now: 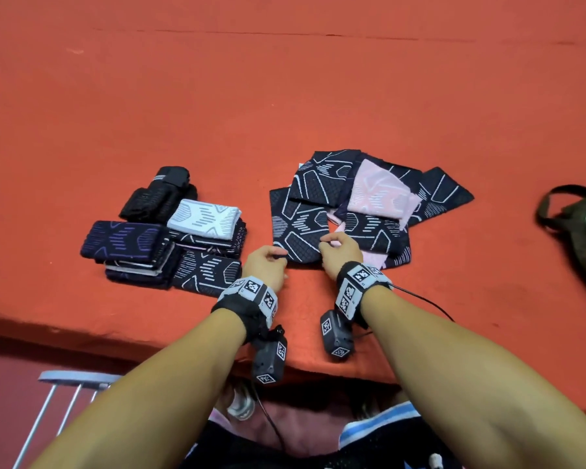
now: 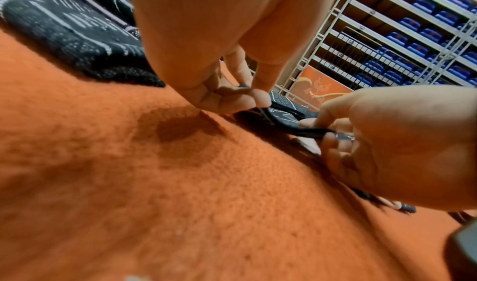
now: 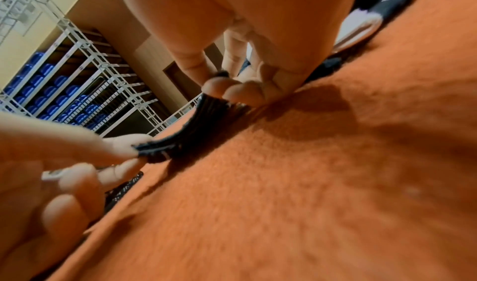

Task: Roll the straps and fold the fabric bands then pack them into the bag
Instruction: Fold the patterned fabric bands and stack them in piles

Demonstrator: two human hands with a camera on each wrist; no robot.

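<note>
Orange felt (image 1: 285,96) covered the table where you worked, with white shelving of blue bins (image 2: 413,30) behind it. You had sorted things into two groups: folded bands and rolled black straps stacked at your left (image 1: 163,231), the loose bands heaped in front of you (image 1: 369,204), probably so finished pieces stayed apart from those waiting. The bag (image 1: 579,225) sat well apart at the far right edge, nothing visibly packed into it. You held the nearest dark patterned band (image 1: 298,228) by its near edge, one corner in each hand, which suited lifting that edge to fold it over. Your left hand (image 1: 268,265) pinched its corner between thumb and fingertips, the wrist low above the felt. Your right hand (image 1: 339,248) pinched the other corner likewise, its remaining fingers curled under.
</note>
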